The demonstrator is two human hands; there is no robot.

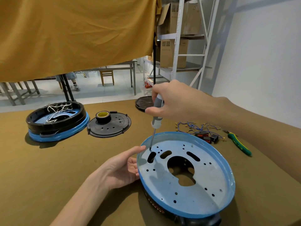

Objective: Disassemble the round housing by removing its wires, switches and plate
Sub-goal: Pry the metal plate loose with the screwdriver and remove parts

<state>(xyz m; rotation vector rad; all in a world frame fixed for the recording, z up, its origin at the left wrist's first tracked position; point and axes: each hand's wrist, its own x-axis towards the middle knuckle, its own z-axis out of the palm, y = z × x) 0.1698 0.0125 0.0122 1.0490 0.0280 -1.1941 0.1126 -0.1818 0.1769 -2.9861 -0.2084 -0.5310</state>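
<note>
The round housing (211, 207) lies in front of me, blue-rimmed, with its perforated grey plate (162, 181) facing up. My right hand (177, 101) is shut on a grey-handled screwdriver (157, 115), held nearly upright; its tip touches the plate near the far left rim. My left hand (120, 170) cups the housing's left edge, thumb on the rim. Loose blue wires (193, 126) and black-and-red switches (206, 136) lie on the table behind the housing.
A second black-and-blue housing (57, 121) with white wires inside stands at the far left. Beside it lies a black cover (112, 128) with a tape roll (103, 116) on top. Green-handled pliers (239, 145) lie at right. Another black disc (143, 102) sits at the far table edge.
</note>
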